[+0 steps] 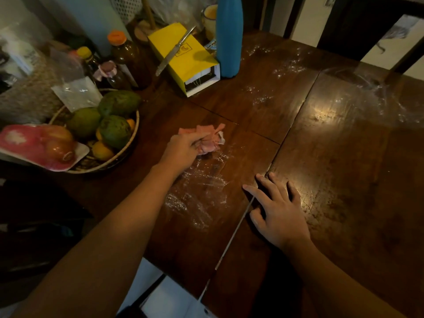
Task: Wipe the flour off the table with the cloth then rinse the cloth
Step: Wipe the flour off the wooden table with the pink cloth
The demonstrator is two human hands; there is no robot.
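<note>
Gripping a crumpled pink cloth (212, 140) in the left hand (183, 149), fingers curled round it, grip closed, cloth pressed to the dark wooden tabletop (332, 180) just left of frame centre. Right hand (278, 211) flat on the tabletop at lower centre, grip open, fingers spread beside a seam between boards. White flour smears (197, 200) below the cloth, between the two forearms; more flour streaks (286, 67) toward the upper right. Left of the cloth, near it, a woven basket (135, 131) of green mangoes (119, 103), with a wrapped tray of onions (57, 143) lying over its left rim. Above the cloth, well apart, a yellow box (197, 63) with a knife (175, 50) lying on top, and just beside its right end an upright blue bottle (229, 35). Brown glass bottles (128, 58) behind the basket, upper left.
</note>
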